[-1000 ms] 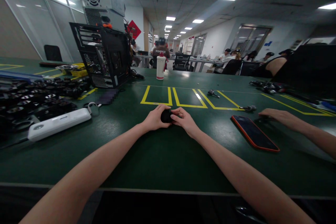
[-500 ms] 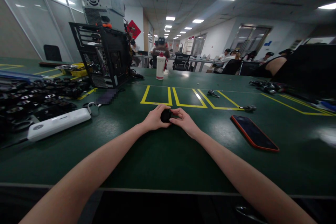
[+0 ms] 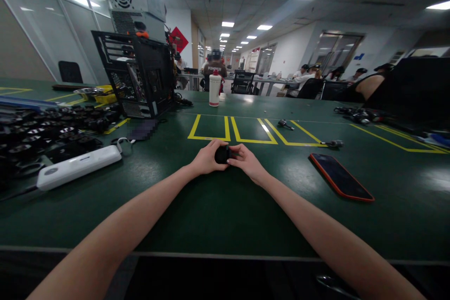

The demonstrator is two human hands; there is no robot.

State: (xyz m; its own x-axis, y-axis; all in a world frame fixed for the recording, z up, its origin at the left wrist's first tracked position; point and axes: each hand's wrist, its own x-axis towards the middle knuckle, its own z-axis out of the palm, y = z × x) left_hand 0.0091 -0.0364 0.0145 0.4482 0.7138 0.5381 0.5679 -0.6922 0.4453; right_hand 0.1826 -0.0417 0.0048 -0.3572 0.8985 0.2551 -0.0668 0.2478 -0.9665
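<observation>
Between my hands, over the green table, is a small round black part whose exact kind I cannot make out. My left hand curls around its left side, thumb below and fingers above. With thumb and fingertips, my right hand pinches at the part's right edge. Whether a second small piece sits in that pinch is hidden. Yellow tape outlines mark the table just beyond my hands.
Left stand an open black computer case, a white power strip and a heap of black parts. A white cup is ahead. Right lie an orange-edged phone and two small metal-ended tools. People sit farther back.
Both hands keep their hold on the black part in nearly the same place. The part appears slightly turned; the view has shifted a little.
</observation>
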